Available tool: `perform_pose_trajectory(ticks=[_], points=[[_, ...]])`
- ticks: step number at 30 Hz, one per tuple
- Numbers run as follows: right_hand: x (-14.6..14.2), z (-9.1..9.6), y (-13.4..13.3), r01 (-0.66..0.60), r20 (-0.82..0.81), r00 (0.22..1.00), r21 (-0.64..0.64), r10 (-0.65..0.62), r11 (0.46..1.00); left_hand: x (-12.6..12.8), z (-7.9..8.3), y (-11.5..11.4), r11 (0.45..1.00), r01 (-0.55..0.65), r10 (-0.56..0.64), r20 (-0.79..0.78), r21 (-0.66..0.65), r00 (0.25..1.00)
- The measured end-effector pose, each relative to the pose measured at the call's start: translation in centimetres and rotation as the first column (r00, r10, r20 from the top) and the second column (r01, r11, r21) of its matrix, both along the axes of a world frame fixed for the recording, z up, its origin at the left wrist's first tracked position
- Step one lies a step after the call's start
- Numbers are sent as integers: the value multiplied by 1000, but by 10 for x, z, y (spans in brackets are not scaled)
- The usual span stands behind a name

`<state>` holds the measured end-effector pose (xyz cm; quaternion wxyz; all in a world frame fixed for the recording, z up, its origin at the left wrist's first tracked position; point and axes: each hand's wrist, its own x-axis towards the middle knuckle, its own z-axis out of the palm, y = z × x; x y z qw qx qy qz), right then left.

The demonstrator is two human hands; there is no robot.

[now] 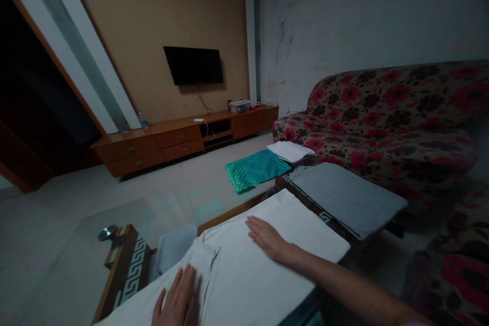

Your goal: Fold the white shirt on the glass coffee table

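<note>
Pressing my spread fingers [256,227] flat onto a folded white cloth [248,275], I'm keeping my left hand [178,298] and right hand [268,238] apart, palms down, with the cloth lying directly under both. It's resting on a glass-topped counter [126,275], and a folded grey cloth [344,198] is lying just beside it. Beyond, a folded white towel [290,152] is touching a teal quilted cloth [254,169] on the floor [114,198], near a floral sofa [382,112].
</note>
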<state>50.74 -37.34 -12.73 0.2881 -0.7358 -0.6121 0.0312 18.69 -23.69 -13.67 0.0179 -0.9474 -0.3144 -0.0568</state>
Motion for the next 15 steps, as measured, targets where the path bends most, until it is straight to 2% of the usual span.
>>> perform_pose_trajectory(ticks=[4, 7, 11, 13, 15], points=[[59, -18, -15, 113, 128, 986, -27, -109, 993, 67, 34, -6, 999, 17, -21, -77, -45, 997], [110, -20, -19, 246, 175, 954, 12, -245, 969, 98, 42, -13, 997, -18, 5, -186, -72, 983], [162, -13, -33, 430, 183, 884, 45, -431, 902, 103, 35, -13, 998, -8, -5, -211, -61, 977], [168, -8, -44, 501, 195, 842, 60, -502, 863, 100, 30, -8, 998, 7, -17, -180, -59, 984], [157, -3, -58, 538, 221, 813, 71, -539, 840, 97, 25, -4, 998, 26, -32, -116, -51, 993]])
